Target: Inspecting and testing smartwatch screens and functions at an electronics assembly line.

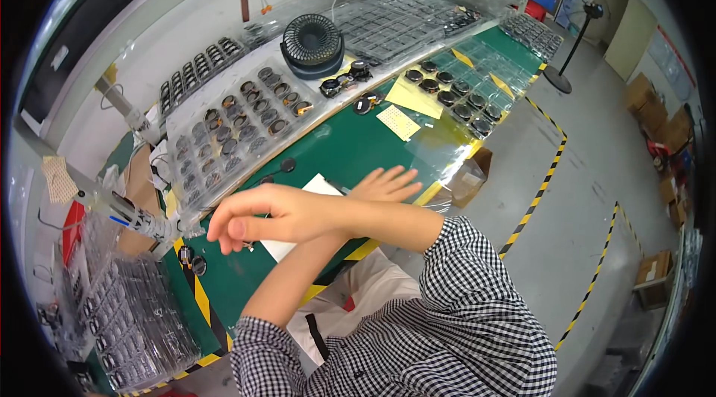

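Peeking out at two o'clock from the loosely curled, seemingly empty right hand point(277, 212), the white sheet point(322, 186) is looking light and bendy (probably best pinched by an edge), while the left hand point(378, 186) is showing wide-fingered at its three o'clock.

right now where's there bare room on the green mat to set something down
One free patch of green mat lies between the clear tray of round parts, the dotted yellow card and the left hand. Another lies between the left forearm and the striped tape at the left. Crowded: that tray and the stacked trays.
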Available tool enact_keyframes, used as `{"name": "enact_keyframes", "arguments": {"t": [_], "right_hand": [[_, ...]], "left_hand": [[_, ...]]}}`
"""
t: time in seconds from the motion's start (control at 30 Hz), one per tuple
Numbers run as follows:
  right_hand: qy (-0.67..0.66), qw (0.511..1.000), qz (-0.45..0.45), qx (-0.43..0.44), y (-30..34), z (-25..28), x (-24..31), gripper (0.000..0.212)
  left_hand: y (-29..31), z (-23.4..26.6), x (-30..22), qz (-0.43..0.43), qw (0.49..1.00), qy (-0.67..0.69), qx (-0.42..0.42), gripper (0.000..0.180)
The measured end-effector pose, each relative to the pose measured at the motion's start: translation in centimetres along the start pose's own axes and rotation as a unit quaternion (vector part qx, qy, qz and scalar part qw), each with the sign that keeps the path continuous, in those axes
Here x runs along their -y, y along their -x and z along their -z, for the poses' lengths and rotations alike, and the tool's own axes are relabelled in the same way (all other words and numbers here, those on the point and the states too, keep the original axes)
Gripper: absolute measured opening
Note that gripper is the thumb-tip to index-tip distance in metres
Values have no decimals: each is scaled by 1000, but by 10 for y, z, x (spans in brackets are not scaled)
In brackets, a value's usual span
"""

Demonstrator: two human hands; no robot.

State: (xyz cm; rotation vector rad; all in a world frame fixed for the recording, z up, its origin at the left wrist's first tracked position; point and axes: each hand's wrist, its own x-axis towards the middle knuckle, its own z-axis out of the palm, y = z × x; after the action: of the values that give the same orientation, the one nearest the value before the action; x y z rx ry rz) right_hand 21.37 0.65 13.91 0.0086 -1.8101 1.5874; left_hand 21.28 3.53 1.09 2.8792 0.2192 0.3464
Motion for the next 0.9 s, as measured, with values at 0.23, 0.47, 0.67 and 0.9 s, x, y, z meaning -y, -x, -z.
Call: {"name": "enact_keyframes", "arguments": {"t": [0.23,0.47,0.67,0.9], "right_hand": [[11,999,28,-23,49,3,20,35],[335,927,-7,-170,148,26,30,26],[671,628,-236,-317,274,100,-4,44],[691,563,-389,-233,311,128,5,52]], "left_hand": [[-30,-22,0,105,990,-62,78,50],[-19,-52,11,68,980,-156,-107,57],[-43,-58,-27,167,981,-63,-74,68],[-59,-74,-47,161,983,21,-87,69]]}}
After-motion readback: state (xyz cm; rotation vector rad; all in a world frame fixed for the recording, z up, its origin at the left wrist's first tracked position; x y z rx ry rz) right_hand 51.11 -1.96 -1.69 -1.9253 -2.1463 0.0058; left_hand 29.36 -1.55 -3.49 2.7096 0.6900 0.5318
